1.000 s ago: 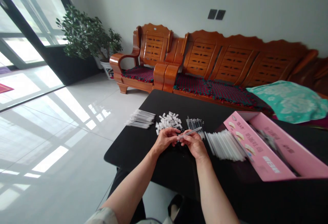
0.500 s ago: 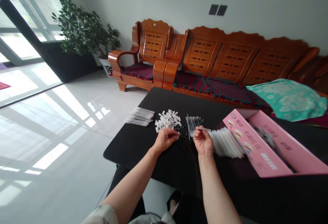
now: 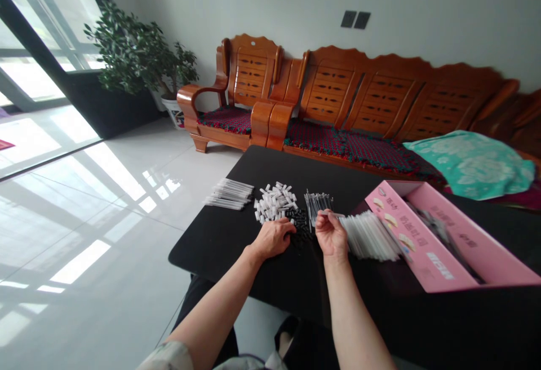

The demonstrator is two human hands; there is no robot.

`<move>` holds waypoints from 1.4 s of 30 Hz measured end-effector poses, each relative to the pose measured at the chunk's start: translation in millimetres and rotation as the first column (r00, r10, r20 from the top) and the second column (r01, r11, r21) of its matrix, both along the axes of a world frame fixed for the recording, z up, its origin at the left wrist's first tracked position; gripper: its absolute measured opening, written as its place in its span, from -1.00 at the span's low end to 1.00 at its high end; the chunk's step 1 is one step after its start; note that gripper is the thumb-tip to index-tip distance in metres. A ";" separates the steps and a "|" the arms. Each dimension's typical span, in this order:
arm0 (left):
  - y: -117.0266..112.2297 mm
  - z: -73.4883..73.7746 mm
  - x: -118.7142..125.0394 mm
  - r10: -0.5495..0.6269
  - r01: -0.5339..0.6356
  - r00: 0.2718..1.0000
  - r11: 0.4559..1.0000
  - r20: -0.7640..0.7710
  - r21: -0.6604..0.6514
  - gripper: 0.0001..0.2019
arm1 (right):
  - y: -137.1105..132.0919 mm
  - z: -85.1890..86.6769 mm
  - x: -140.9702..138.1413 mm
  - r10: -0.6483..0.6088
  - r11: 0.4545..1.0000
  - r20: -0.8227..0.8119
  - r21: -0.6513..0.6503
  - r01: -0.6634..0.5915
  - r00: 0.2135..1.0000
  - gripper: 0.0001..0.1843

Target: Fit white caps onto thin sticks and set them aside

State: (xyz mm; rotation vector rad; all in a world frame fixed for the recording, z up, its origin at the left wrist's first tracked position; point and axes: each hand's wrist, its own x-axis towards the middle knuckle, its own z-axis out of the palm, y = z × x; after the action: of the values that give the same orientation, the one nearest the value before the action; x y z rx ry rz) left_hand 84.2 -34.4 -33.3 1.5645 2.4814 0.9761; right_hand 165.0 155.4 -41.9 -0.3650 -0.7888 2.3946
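Left hand (image 3: 273, 239) rests on black bits (image 3: 302, 226), fingers (image 3: 287, 225) curled (holding? can't tell), near white caps (image 3: 274, 203); right hand (image 3: 332, 236) pinches a clear tube (image 3: 336, 214).

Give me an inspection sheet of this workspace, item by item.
surface: black table, with items set out along it.
job's things: bundle of white tubes, pile of white caps, pile of small black parts, bundle of thin clear rods, stack of white tubes.
clutter: open pink carton at the table's right end, contents blurred.
hands: left hand rests beside the black parts; right hand pinches a thin clear rod.
cables: nothing seen.
surroundings: wooden sofa, teal cloth, potted plant, glossy tile floor.
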 end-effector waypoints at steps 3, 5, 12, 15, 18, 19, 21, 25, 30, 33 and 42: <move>0.6 -1.4 -0.4 -0.007 0.007 1.000 1.000 0.001 0.005 -0.74 | -1.0 -1.2 -0.4 0.005 1.000 -0.009 0.009 -0.005 1.000 -0.89; 1.0 -2.6 -0.8 -0.012 0.012 1.000 1.000 0.005 0.016 -0.74 | -1.5 -2.0 -0.6 0.007 1.000 -0.013 0.019 -0.007 1.000 -0.90; 1.2 -0.1 -3.0 -0.044 0.021 0.993 0.977 0.106 0.214 -0.69 | -0.2 -5.5 -0.7 0.013 0.999 -0.001 0.041 -0.013 1.000 -0.90; 0.9 1.9 -5.8 -0.011 -0.066 0.971 0.949 0.240 0.307 -0.78 | -0.6 -5.9 -0.5 0.014 0.998 0.003 0.057 -0.015 1.000 -0.89; 2.0 0.2 -9.6 -0.033 -0.189 0.860 0.906 0.509 0.378 -0.87 | -3.1 -4.0 -0.4 0.020 0.998 0.010 0.067 -0.020 1.000 -0.89; 2.9 -0.8 -10.6 -0.076 -0.228 0.789 0.886 0.610 0.405 -0.87 | -4.4 -2.8 -0.4 0.025 0.997 0.011 0.069 -0.026 1.000 -0.89; 5.2 -1.8 -11.1 -0.183 -0.307 0.628 0.835 0.756 0.457 -0.81 | -7.3 0.0 -0.5 0.042 0.996 0.009 0.080 -0.043 0.999 -0.87; 12.0 2.4 -5.5 -0.317 -0.432 0.427 0.751 0.847 0.499 -0.70 | -13.3 4.9 -0.8 0.086 0.986 0.001 0.144 -0.085 0.996 -0.83; 18.2 7.7 3.0 -0.385 -0.439 0.329 0.746 0.862 0.500 -0.66 | -20.4 8.2 -0.8 0.137 0.958 0.055 0.246 -0.147 0.989 -0.82; 18.0 7.0 4.3 -0.396 -0.421 0.326 0.752 0.858 0.507 -0.66 | -24.0 9.6 -0.6 0.165 0.935 0.095 0.301 -0.186 0.982 -0.83; 17.2 6.9 5.1 -0.403 -0.385 0.348 0.762 0.847 0.521 -0.66 | -27.6 10.4 -0.9 0.204 0.895 0.135 0.376 -0.241 0.970 -0.84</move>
State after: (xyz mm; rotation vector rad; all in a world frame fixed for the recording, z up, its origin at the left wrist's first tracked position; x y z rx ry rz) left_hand 89.4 -17.2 -26.4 0.5567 1.2495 2.1205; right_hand 164.1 127.8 -31.5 -0.2313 -1.3890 2.3604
